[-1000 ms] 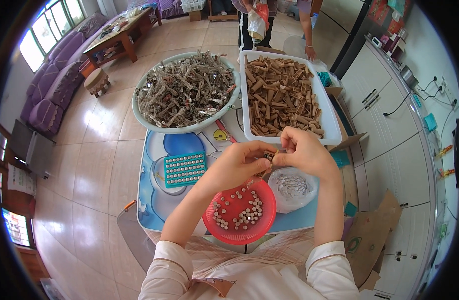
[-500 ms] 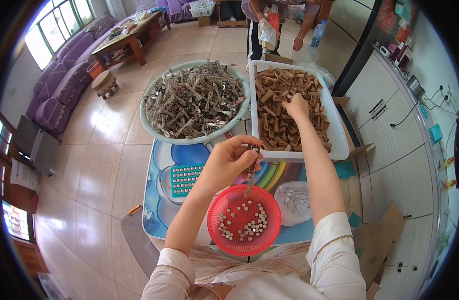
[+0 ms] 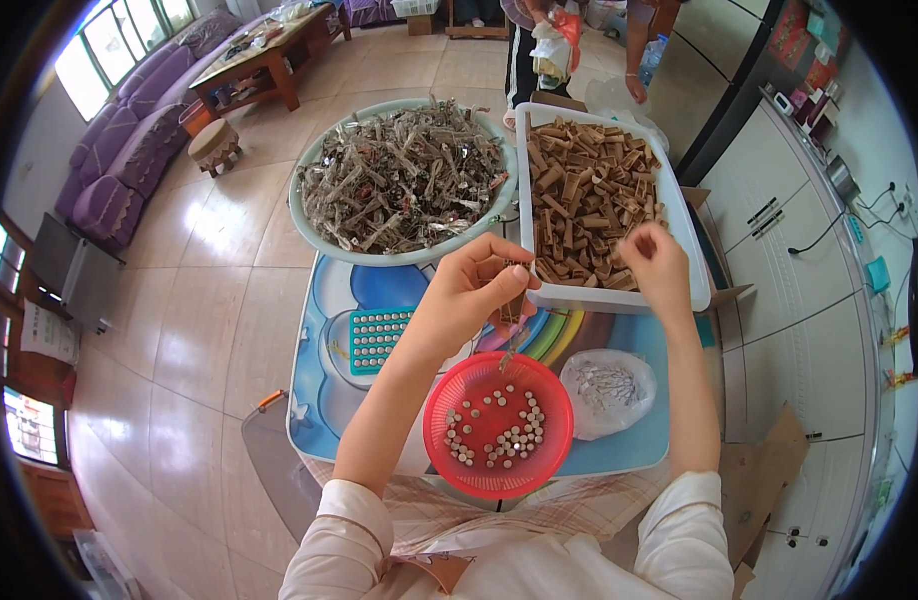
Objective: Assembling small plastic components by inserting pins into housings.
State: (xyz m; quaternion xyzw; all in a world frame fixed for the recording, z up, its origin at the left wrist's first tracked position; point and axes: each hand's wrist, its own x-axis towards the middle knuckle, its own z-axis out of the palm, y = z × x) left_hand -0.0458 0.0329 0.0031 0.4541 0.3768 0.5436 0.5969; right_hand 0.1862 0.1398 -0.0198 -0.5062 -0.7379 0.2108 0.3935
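Note:
Above the red plastic basket (image 3: 449, 400), my left hand (image 3: 479, 290) pinches a small brown casing (image 3: 513, 306) between thumb and fingers, with thin strands dangling below it. My right hand (image 3: 659, 268) is over the near right part of a white bin (image 3: 701, 280). Its fingers are drawn together and slightly blurred; whatever they hold, if anything, cannot be made out. Brown trough-shaped pieces (image 3: 589, 190) fill that bin. Small round silvery discs (image 3: 519, 437) lie in the red basket.
Left of the bin, a pale green basin (image 3: 304, 215) is heaped with clear and metallic parts (image 3: 409, 175). The blue patterned table (image 3: 324, 420) also carries a teal tray of discs (image 3: 376, 345) and a plastic bag of small metal bits (image 3: 609, 390). Another person (image 3: 549, 50) stands beyond the bin.
My right hand has come back from the middle of the bin toward its near right side. My left hand still holds the brown casing. The view has shifted slightly.

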